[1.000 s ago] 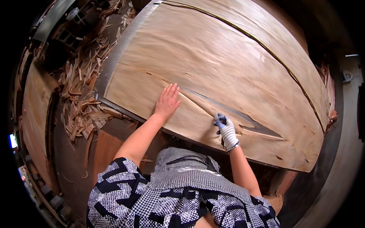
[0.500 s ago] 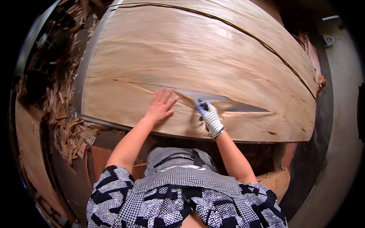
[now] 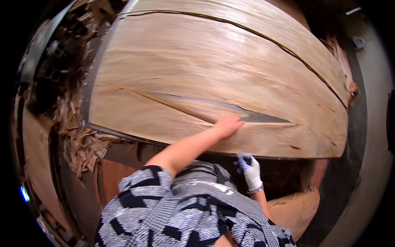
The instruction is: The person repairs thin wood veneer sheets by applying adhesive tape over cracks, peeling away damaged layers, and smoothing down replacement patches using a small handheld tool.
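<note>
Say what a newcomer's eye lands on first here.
First, the large pale wood sheet filling the upper middle, with a long pointed split across its nearer part. The bare left hand is at the split's near side; the gloved right hand is just below the sheet's near edge. Wood scraps lie heaped at left.

Looks down from head height, close above the patterned sleeves (image 3: 142,185) at the lower edge, facing forward across the wood sheet (image 3: 185,53) at centre and top, with a wide fisheye bend.
</note>
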### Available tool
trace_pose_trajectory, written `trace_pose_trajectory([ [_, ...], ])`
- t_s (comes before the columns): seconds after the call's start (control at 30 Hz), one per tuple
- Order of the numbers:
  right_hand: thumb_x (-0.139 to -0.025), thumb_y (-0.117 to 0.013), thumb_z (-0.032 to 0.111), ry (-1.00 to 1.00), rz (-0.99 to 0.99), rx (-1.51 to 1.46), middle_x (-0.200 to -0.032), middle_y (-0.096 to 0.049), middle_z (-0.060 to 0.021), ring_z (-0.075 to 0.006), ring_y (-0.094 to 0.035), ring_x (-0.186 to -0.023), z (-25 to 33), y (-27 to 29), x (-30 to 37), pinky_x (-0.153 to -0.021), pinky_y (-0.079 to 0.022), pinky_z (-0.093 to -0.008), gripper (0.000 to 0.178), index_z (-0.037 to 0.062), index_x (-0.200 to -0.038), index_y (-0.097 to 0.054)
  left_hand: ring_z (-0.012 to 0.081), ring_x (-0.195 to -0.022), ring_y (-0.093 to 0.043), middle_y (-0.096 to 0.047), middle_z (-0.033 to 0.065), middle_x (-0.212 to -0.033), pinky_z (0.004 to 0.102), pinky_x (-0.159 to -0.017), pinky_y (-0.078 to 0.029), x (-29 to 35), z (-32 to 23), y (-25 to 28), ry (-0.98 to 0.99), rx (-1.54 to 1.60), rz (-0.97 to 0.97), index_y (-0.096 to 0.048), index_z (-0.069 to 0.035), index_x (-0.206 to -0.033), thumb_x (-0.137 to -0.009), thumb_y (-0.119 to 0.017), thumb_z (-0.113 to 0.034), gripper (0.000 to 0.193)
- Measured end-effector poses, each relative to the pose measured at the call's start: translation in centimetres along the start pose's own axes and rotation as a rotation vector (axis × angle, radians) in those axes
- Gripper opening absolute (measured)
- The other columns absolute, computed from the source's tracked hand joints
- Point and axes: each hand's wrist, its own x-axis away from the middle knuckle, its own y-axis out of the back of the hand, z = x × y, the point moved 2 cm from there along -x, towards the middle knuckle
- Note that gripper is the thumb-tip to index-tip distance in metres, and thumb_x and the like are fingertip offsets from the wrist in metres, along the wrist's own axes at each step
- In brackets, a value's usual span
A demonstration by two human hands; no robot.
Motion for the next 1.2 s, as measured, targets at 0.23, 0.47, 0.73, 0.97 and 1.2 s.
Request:
trace_pose_trajectory([
  [0.23,-0.086,-0.059,0.017,0.039,-0.021,-0.126,-0.086,-0.064,-0.0059,-0.0103,-0.061,-0.065,-3.8,6.5,-0.5,-0.046,-0.045,-0.0206,0.017,0.0038,-0.095,-0.060,0.0381,-0.088,-0.057,-0.060,0.0174,-0.094,0.0455,-0.074,-0.047,-4.7,-0.9,-2.4,0.379,0.219,0.298,-0.061,-0.005,-0.093,-0.086,-0.048,-0.034,0.033],
  [0.47,-0.085,-0.059,0.013,0.061,-0.051,-0.162,-0.088,-0.064,-0.0052,-0.0093,-0.061,-0.066,-5.4,10.5,-0.7,-0.044,-0.046,-0.0205,0.013,0.0032,-0.094,-0.059,0.0382,-0.100,-0.054,-0.059,0.0219,-0.106,0.0438,-0.085,-0.043,-6.7,0.1,-5.4,0.444,0.303,0.806,-0.062,-0.002,-0.103,-0.088,-0.036,-0.054,0.060],
  [0.73,-0.085,-0.058,0.009,0.061,-0.099,-0.198,-0.087,-0.064,-0.0044,-0.0089,-0.060,-0.064,-6.5,11.3,-0.2,-0.046,-0.046,-0.0204,0.010,0.0041,-0.093,-0.059,0.0305,-0.090,-0.060,-0.064,0.0163,-0.095,0.0387,-0.077,-0.046,-7.0,-0.4,-5.1,0.452,0.522,0.753,-0.066,-0.006,-0.097,-0.078,-0.059,-0.047,0.046],
  [0.97,-0.085,-0.062,0.018,-0.025,-0.140,-0.235,-0.078,-0.060,0.0000,-0.0062,-0.057,-0.065,-5.6,7.7,2.2,-0.050,-0.042,-0.0199,0.015,0.0047,-0.091,-0.058,0.0310,-0.075,-0.061,-0.064,0.0128,-0.079,0.0401,-0.066,-0.049,-8.1,-0.9,-4.6,0.327,0.384,0.291,-0.066,-0.010,-0.077,-0.068,-0.061,-0.017,0.012],
  [1.2,-0.086,-0.057,0.013,-0.035,-0.127,-0.224,-0.073,-0.061,-0.0025,-0.0038,-0.051,-0.058,-6.5,6.0,3.8,-0.049,-0.040,-0.0192,0.013,0.0032,-0.094,-0.059,0.0246,-0.084,-0.060,-0.063,0.0079,-0.095,0.0360,-0.069,-0.047,-7.8,-5.8,0.8,-0.087,-0.157,0.216,-0.055,-0.013,-0.102,-0.078,-0.052,-0.014,0.024],
])
